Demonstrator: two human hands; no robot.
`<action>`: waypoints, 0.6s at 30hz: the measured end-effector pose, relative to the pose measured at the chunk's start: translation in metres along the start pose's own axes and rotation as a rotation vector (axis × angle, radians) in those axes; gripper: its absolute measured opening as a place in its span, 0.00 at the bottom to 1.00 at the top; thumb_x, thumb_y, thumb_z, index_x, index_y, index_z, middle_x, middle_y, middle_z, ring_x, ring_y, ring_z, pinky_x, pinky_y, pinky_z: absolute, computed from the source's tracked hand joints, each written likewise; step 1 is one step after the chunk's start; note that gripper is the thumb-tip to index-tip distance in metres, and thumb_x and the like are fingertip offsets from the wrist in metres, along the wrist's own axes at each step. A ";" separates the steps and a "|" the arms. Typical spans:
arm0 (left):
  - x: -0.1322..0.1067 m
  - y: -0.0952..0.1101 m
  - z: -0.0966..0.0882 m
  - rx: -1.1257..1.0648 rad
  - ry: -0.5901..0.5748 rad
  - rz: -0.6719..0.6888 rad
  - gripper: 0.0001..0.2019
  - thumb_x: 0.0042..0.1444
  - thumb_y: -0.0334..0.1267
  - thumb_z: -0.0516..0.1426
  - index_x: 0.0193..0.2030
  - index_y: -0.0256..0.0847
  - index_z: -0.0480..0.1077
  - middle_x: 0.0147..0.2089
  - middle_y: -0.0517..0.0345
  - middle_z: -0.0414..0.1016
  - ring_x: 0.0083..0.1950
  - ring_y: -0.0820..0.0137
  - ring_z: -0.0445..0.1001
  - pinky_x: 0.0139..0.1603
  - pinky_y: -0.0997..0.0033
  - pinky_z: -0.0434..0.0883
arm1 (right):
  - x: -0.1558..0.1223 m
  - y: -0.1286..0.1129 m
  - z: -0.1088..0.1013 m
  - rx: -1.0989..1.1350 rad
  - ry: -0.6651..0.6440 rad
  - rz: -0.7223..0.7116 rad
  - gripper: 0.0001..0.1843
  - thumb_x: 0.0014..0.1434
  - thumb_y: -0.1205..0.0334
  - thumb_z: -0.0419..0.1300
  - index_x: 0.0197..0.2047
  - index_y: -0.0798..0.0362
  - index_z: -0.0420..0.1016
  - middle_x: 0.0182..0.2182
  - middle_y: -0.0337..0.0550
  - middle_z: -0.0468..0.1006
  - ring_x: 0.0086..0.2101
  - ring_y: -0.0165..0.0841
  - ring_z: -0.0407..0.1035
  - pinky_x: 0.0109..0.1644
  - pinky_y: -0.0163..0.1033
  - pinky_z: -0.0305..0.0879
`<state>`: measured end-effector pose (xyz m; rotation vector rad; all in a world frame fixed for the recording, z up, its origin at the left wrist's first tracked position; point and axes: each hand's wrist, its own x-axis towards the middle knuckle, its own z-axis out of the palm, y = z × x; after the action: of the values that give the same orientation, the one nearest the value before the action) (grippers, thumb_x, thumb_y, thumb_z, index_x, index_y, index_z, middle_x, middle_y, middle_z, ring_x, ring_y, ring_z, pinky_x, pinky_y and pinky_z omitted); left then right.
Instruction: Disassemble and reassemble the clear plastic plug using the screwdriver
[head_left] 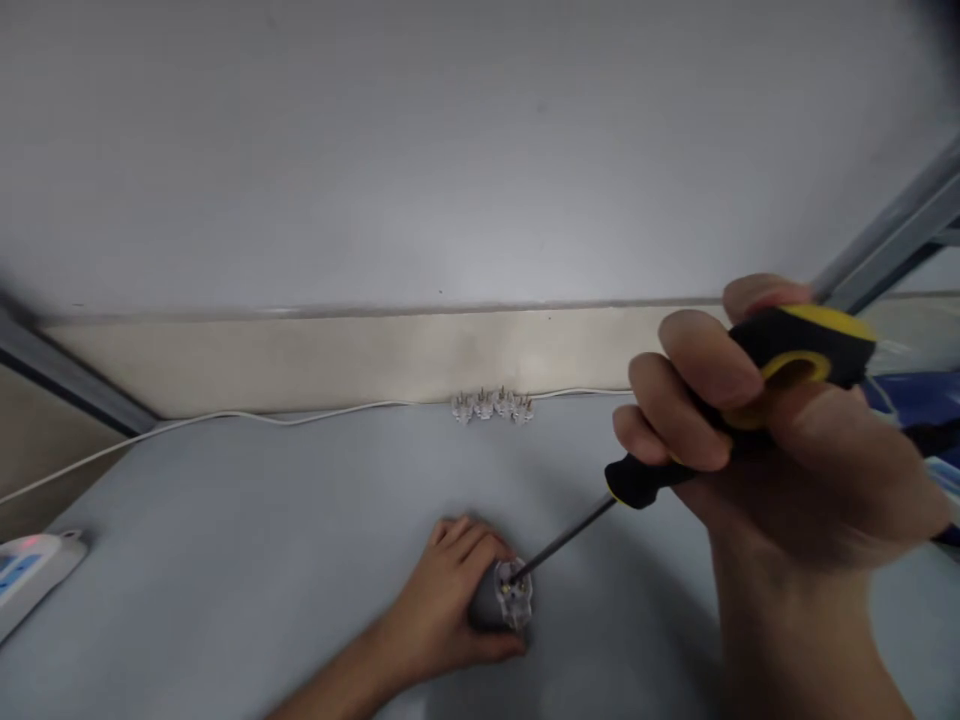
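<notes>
The left hand (439, 600) has its fingers curled around a grey plug (487, 600) lying on the tabletop (262, 560). Just right of those fingers, the tip of a screwdriver (645, 480) meets the plug's face, its handle gripped in the right hand (795, 470). Pressing at this slant could make the tip skid off and jab the left fingers.

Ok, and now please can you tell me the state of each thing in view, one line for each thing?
Right hand, closed around the screwdriver handle
Screwdriver, held, tip at the plug's face
Left hand, wrapped around the plug
Grey plug, gripped low over the surface
Row of clear plugs, standing together, pins up
White cable, lying slack by the wall
Power strip, red light lit
</notes>
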<state>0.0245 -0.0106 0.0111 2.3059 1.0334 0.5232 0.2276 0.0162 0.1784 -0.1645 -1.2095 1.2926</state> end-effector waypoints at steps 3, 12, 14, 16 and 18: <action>0.001 0.001 -0.001 0.004 0.000 -0.002 0.30 0.36 0.43 0.72 0.45 0.44 0.66 0.46 0.55 0.74 0.47 0.56 0.69 0.48 0.58 0.60 | 0.003 -0.003 0.000 0.028 0.010 0.072 0.17 0.54 0.65 0.65 0.45 0.46 0.66 0.30 0.32 0.68 0.24 0.20 0.64 0.27 0.26 0.66; 0.002 0.003 -0.003 -0.003 -0.012 -0.011 0.30 0.35 0.41 0.73 0.45 0.43 0.66 0.46 0.55 0.74 0.47 0.56 0.69 0.49 0.56 0.59 | -0.001 -0.017 -0.009 -0.319 -0.032 0.144 0.16 0.56 0.51 0.64 0.48 0.41 0.72 0.38 0.41 0.70 0.35 0.33 0.69 0.35 0.40 0.73; 0.001 0.003 -0.002 -0.001 -0.015 -0.015 0.30 0.35 0.42 0.73 0.44 0.43 0.66 0.46 0.55 0.74 0.47 0.56 0.69 0.49 0.56 0.59 | -0.005 -0.018 -0.009 -0.418 -0.028 0.091 0.18 0.53 0.51 0.66 0.48 0.40 0.72 0.36 0.42 0.71 0.36 0.36 0.70 0.34 0.43 0.74; 0.000 0.002 -0.001 -0.002 -0.018 -0.015 0.30 0.35 0.43 0.73 0.45 0.43 0.66 0.47 0.55 0.74 0.47 0.56 0.69 0.49 0.56 0.59 | -0.009 -0.020 -0.005 -0.505 0.003 0.021 0.17 0.54 0.51 0.66 0.47 0.41 0.72 0.34 0.43 0.71 0.34 0.37 0.70 0.31 0.45 0.74; 0.000 0.001 0.000 -0.003 -0.014 -0.012 0.30 0.36 0.43 0.73 0.46 0.43 0.66 0.47 0.55 0.73 0.48 0.56 0.69 0.50 0.56 0.59 | -0.013 -0.022 0.003 -0.596 0.107 -0.015 0.17 0.53 0.50 0.66 0.45 0.43 0.71 0.32 0.43 0.71 0.32 0.39 0.70 0.29 0.46 0.72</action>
<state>0.0247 -0.0113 0.0121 2.2961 1.0383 0.5033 0.2424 -0.0030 0.1876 -0.6439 -1.4695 0.8657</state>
